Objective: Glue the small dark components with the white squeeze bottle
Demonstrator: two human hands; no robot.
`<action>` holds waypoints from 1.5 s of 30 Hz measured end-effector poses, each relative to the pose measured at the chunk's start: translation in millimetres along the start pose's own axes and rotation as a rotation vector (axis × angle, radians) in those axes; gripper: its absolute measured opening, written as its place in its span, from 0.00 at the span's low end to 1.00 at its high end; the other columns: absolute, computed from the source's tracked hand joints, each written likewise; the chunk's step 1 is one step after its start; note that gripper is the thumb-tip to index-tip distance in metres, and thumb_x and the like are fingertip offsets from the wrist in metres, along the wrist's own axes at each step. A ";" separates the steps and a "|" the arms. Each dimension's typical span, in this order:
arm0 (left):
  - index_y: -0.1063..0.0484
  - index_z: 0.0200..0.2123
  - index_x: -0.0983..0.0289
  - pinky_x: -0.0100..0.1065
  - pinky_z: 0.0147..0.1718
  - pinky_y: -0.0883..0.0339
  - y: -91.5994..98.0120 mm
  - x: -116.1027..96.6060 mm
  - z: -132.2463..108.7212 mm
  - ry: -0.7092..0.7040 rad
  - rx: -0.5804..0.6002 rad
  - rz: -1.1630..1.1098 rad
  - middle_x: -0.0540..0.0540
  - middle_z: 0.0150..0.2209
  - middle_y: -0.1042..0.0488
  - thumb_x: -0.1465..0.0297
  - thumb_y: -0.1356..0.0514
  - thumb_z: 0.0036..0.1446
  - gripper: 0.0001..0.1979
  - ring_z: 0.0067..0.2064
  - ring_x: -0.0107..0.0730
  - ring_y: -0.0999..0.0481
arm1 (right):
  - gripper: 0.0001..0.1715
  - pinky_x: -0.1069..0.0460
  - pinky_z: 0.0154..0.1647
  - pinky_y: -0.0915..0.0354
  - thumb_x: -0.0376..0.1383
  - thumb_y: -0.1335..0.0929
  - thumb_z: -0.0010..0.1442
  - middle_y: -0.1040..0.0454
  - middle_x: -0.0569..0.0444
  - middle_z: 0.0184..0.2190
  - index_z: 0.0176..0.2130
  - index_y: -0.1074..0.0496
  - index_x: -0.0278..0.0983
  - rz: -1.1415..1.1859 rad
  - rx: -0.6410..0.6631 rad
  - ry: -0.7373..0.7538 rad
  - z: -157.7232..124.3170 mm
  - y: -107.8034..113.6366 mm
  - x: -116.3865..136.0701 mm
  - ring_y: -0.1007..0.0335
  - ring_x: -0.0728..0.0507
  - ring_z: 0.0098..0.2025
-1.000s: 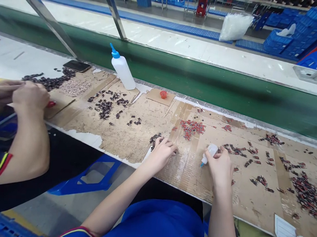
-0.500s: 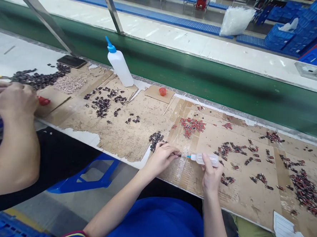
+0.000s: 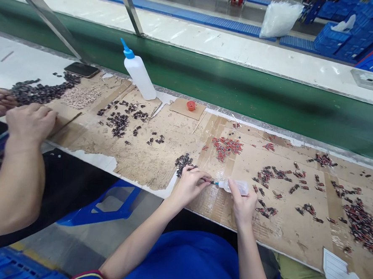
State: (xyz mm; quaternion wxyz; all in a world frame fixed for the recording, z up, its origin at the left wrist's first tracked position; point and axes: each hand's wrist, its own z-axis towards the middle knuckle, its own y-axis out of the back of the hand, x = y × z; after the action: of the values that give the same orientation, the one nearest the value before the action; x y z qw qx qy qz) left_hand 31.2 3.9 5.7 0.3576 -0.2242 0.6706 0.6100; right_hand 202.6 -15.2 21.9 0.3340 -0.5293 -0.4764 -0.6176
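While a co-worker's hand (image 3: 31,126) is at far left, the left hand (image 3: 189,186), beside a dark pile (image 3: 184,161), pinches a black part (image 3: 212,182); at it (touching or not, I cannot tell) points the small bottle (image 3: 243,186), clasped between the right hand's thumb and fingers, the right hand (image 3: 244,206) lying left of red-and-black parts (image 3: 362,226).

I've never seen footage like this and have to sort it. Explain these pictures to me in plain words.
There is no machine here: a person in a blue shirt works bare-handed, seen through a camera worn on their head. The right hand holds a small clear bottle, its blue tip at a small dark part pinched in the left hand; whether they touch is too small to tell. On the cardboard lie loose dark parts, red pieces, a tall white bottle, standing, and a red cup. The hands at far left are a co-worker's.
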 end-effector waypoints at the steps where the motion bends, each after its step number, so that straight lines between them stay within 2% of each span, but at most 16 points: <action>1: 0.23 0.35 0.59 0.44 0.51 0.42 -0.1 0.2 0.0 0.001 0.002 0.000 0.51 0.35 0.17 0.73 0.34 0.52 0.06 0.41 0.36 0.20 | 0.22 0.53 0.21 0.39 0.48 0.29 0.48 0.38 0.59 0.13 0.16 0.34 0.36 -0.003 0.003 0.001 0.1 -0.3 -0.3 0.41 0.49 0.18; 6: 0.23 0.35 0.59 0.45 0.52 0.43 -0.4 1.2 -0.4 0.003 0.009 -0.004 0.52 0.37 0.17 0.72 0.35 0.53 0.05 0.42 0.37 0.20 | 0.21 0.53 0.22 0.39 0.48 0.29 0.48 0.37 0.58 0.13 0.17 0.32 0.36 -0.019 0.023 -0.003 1.1 -0.4 0.1 0.39 0.49 0.18; 15: 0.23 0.34 0.59 0.45 0.53 0.45 1.2 -1.8 0.0 0.028 0.026 -0.001 0.51 0.36 0.17 0.74 0.35 0.53 0.05 0.41 0.36 0.20 | 0.21 0.53 0.22 0.38 0.48 0.29 0.48 0.37 0.58 0.13 0.17 0.32 0.36 0.008 -0.023 -0.038 1.4 0.9 -2.6 0.40 0.48 0.19; 26: 0.24 0.34 0.59 0.45 0.53 0.46 2.7 -5.5 0.3 0.052 0.038 0.009 0.51 0.36 0.17 0.75 0.35 0.52 0.06 0.42 0.37 0.21 | 0.23 0.53 0.22 0.40 0.48 0.29 0.48 0.40 0.60 0.12 0.15 0.36 0.37 -0.011 0.036 -0.041 2.5 0.1 -0.1 0.43 0.50 0.18; 35: 0.24 0.33 0.59 0.46 0.54 0.47 4.3 -7.4 2.1 0.059 0.063 0.018 0.50 0.35 0.18 0.75 0.36 0.53 0.06 0.41 0.36 0.21 | 0.22 0.53 0.22 0.41 0.48 0.29 0.49 0.39 0.60 0.13 0.16 0.35 0.37 0.007 -0.001 -0.057 4.0 1.0 -6.0 0.43 0.50 0.19; 38: 0.24 0.34 0.59 0.46 0.53 0.47 3.8 -6.4 2.3 0.048 0.069 0.022 0.50 0.35 0.18 0.75 0.36 0.53 0.06 0.42 0.36 0.22 | 0.23 0.53 0.21 0.42 0.50 0.29 0.48 0.37 0.59 0.14 0.18 0.34 0.36 0.038 -0.058 -0.073 4.6 5.5 -12.6 0.43 0.50 0.18; 40: 0.23 0.34 0.58 0.47 0.53 0.47 3.1 -6.6 2.1 0.036 0.078 0.040 0.51 0.35 0.18 0.76 0.36 0.54 0.07 0.43 0.38 0.24 | 0.24 0.53 0.21 0.43 0.53 0.29 0.47 0.35 0.58 0.15 0.21 0.32 0.35 0.029 -0.122 -0.094 5.9 12.2 -16.1 0.42 0.49 0.19; 42: 0.23 0.34 0.58 0.48 0.52 0.47 2.2 -7.5 1.8 0.019 0.088 0.067 0.52 0.37 0.19 0.76 0.38 0.55 0.08 0.45 0.40 0.26 | 0.28 0.52 0.23 0.40 0.56 0.29 0.45 0.30 0.55 0.20 0.29 0.28 0.34 -0.046 -0.176 -0.101 8.0 21.5 -16.5 0.38 0.47 0.21; 45: 0.23 0.34 0.58 0.47 0.50 0.46 0.5 -9.1 0.4 -0.002 0.104 0.094 0.53 0.38 0.19 0.77 0.40 0.57 0.09 0.46 0.42 0.29 | 0.39 0.48 0.31 0.36 0.59 0.28 0.42 0.26 0.49 0.30 0.44 0.28 0.34 -0.382 -0.203 -0.074 10.9 35.5 -10.1 0.32 0.41 0.29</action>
State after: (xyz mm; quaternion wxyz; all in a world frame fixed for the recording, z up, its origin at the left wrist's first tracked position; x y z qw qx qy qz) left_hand 36.7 3.2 12.9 0.3405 -0.1732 0.7108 0.5907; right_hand 241.0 -17.3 20.2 0.1382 -0.4825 -0.5155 -0.6946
